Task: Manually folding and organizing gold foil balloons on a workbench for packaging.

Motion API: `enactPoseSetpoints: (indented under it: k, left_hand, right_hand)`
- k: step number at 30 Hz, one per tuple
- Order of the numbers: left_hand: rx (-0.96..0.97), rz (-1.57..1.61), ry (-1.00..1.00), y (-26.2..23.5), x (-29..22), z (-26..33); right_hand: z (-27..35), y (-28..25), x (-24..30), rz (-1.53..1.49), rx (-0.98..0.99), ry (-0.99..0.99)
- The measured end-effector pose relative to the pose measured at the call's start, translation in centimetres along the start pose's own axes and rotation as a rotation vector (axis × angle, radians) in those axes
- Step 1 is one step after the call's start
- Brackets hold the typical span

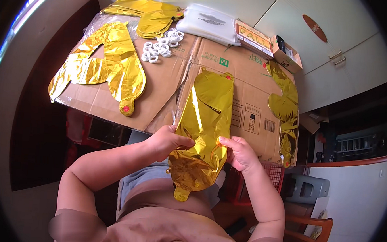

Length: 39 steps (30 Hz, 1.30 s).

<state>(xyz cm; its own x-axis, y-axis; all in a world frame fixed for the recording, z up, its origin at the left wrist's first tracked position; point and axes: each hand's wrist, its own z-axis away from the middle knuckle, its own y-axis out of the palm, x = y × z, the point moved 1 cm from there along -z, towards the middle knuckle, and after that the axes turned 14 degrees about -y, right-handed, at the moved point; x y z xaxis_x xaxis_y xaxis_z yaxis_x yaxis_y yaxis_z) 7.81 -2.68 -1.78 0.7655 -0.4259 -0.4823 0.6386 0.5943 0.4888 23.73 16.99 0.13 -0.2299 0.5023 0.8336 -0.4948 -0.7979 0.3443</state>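
Observation:
A flat, folded gold foil balloon (206,117) lies partly on the cardboard, its lower end hanging over the near edge above my lap. My left hand (171,142) pinches its left side between thumb and fingers. On the opposite side, my right hand (241,154) grips the right edge, thumb on top. Creases run across the foil between the hands, and a small tab sticks out at the bottom. An A-shaped gold foil balloon (124,74) rests flat to the left. Another gold foil balloon (285,109) lies along the cardboard's right edge.
Brown cardboard (160,90) covers the table. At the back are stacked gold foil balloons (155,21), a pile of white rings (155,50), clear plastic bags (206,26), a printed box (254,38) and a small open box (290,58). A grey stool (315,187) stands right.

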Motion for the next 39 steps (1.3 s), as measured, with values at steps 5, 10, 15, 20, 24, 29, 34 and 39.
enactPoseSetpoints:
  k: [5,10,15,20,24,29,34,39]
  left_hand:
    - [0.046,0.047,-0.01,-0.3,0.3,0.4]
    - [0.126,0.064,-0.157,-0.2,0.1,0.5]
    - [0.109,0.062,-0.124,0.0,0.1,0.3]
    - [0.04,0.047,-0.066,0.7,-0.2,0.9]
    - [0.032,0.038,-0.075,0.7,-0.4,1.0]
    - [0.023,0.046,-0.078,0.7,-0.4,1.0]
    - [0.053,0.114,-0.102,0.4,0.6,0.6]
    - [0.033,0.131,-0.106,0.9,0.6,0.8]
  right_hand:
    - [0.2,0.0,-0.1,-0.064,0.115,0.096]
    - [-0.3,0.2,-0.6,0.008,0.14,-0.007]
    - [0.0,0.8,-0.5,0.08,0.177,-0.067]
    - [-0.1,-0.2,-0.5,0.126,0.235,-0.147]
    - [-0.1,0.1,-0.5,0.14,0.231,-0.195]
    - [-0.3,0.1,-0.6,0.103,0.235,-0.205]
    - [-0.1,0.5,-0.8,0.062,0.179,-0.101]
    - [0.8,0.8,-0.4,0.187,0.057,-0.228]
